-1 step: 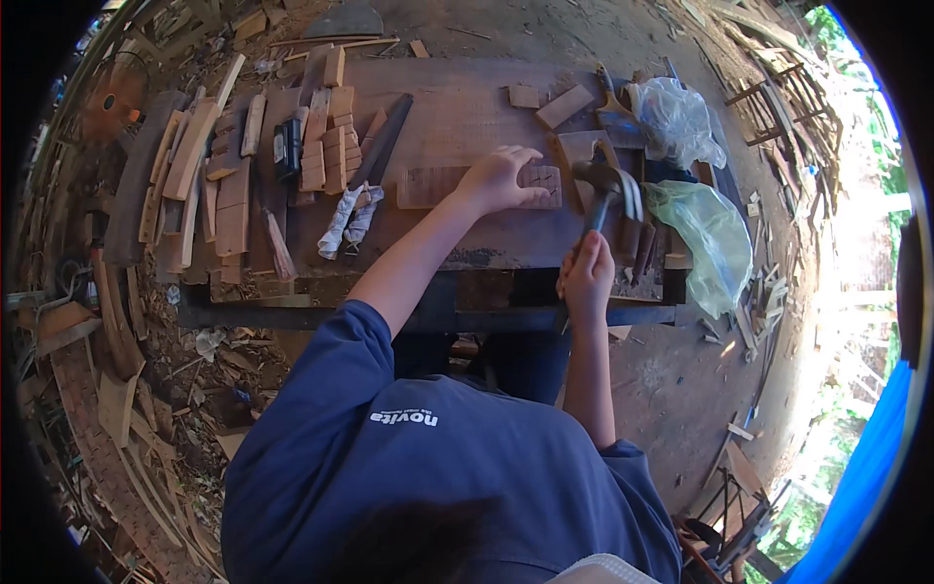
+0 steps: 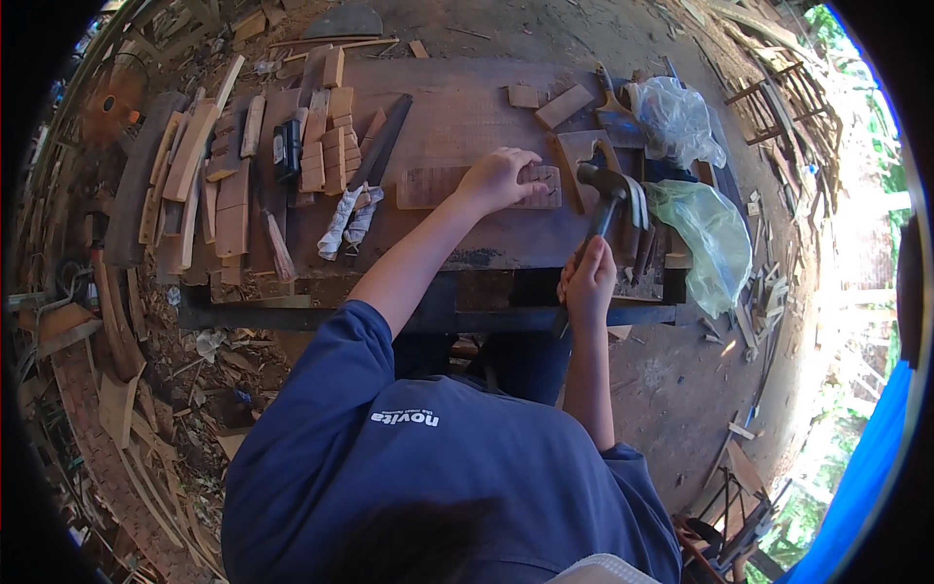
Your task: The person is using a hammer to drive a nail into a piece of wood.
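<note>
A flat wooden block [image 2: 426, 189] lies crosswise on the workbench in front of me. My left hand [image 2: 498, 183] rests over its right part, with thumb and fingers curled close together at the wood. Anything small between those fingertips is too fine to make out. My right hand [image 2: 588, 282] grips a claw hammer [image 2: 603, 214] by its dark handle. The hammer's metal head is raised to the right of the block, apart from it.
Several wood strips and cut blocks [image 2: 233, 209] crowd the bench's left side, beside a handsaw [image 2: 384, 141]. Small offcuts [image 2: 564, 107], a brush [image 2: 615, 112], a clear plastic bag [image 2: 678, 122] and a greenish bag [image 2: 710, 238] lie to the right. Scrap wood litters the ground.
The hammer head has shifted slightly to the right with my right hand. The fingers of my left hand have curled a little closer over the block.
</note>
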{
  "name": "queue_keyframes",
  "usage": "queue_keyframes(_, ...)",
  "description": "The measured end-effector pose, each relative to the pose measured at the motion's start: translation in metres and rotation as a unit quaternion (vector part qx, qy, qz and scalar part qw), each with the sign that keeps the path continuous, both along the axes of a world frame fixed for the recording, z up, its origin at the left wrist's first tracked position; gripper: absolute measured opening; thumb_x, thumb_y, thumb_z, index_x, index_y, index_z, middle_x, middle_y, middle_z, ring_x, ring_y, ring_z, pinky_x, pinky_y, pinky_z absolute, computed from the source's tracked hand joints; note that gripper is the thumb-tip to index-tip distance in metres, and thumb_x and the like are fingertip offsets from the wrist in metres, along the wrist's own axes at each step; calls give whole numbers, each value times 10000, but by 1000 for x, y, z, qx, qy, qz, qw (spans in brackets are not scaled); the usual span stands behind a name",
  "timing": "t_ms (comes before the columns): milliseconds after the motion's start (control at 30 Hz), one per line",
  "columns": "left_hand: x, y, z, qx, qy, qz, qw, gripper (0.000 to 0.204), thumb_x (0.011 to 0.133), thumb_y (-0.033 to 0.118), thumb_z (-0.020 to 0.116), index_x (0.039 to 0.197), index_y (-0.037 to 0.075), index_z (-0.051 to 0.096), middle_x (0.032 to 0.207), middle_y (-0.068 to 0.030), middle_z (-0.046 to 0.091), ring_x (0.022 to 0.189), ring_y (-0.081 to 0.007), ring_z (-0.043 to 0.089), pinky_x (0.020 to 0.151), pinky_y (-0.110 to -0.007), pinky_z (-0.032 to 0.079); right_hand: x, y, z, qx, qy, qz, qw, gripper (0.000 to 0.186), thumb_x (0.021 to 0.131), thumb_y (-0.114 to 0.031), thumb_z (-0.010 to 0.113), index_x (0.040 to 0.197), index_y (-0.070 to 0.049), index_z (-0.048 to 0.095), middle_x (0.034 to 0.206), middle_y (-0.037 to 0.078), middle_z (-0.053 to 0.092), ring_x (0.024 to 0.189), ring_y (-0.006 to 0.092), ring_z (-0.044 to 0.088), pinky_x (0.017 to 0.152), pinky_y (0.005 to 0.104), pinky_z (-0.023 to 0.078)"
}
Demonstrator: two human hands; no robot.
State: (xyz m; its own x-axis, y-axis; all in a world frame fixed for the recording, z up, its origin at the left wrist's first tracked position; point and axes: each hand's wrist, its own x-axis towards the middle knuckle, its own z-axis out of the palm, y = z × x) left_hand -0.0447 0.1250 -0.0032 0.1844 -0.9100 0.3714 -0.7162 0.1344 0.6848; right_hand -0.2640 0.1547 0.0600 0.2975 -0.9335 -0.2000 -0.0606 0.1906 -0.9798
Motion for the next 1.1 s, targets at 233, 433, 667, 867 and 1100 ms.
queue_keyframes(233,3,-6,-1,25,23,2,999,300,833,301,733,989,46,722,987,-137,695,953,-317,644,839,-392,512,-28,13,-16,38,-11,-20,999,377,1064,-392,357,840,-100,443,575,-7,431,389,61,388,341,218,334)
queue_keyframes(433,2,-7,1,60,45,11,997,256,840,262,713,978,48,736,982,-137,697,979,-307,642,857,-394,515,-34,18,-19,39,3,-28,999,386,1063,-400,354,827,-107,444,576,-9,437,390,59,390,344,214,334)
queue_keyframes(667,0,-8,3,51,53,18,997,240,836,253,724,955,45,741,966,-135,711,948,-306,654,840,-388,516,-34,18,-21,31,7,-6,999,390,1062,-400,354,816,-109,435,566,-7,439,381,63,391,345,212,332)
queue_keyframes(867,-1,-8,2,7,55,-9,998,228,838,143,710,1046,48,709,1021,-121,703,1006,-306,633,864,-388,505,-44,22,-43,28,16,-4,999,385,1061,-404,355,831,-108,442,572,-2,439,379,71,391,337,219,329)
queue_keyframes(1100,-13,-45,16,-41,44,-10,998,154,821,73,695,974,57,686,972,-112,680,1018,-315,600,893,-396,483,-59,26,-69,68,5,-29,997,371,1059,-375,372,829,-95,450,587,-3,458,391,77,415,355,224,346)
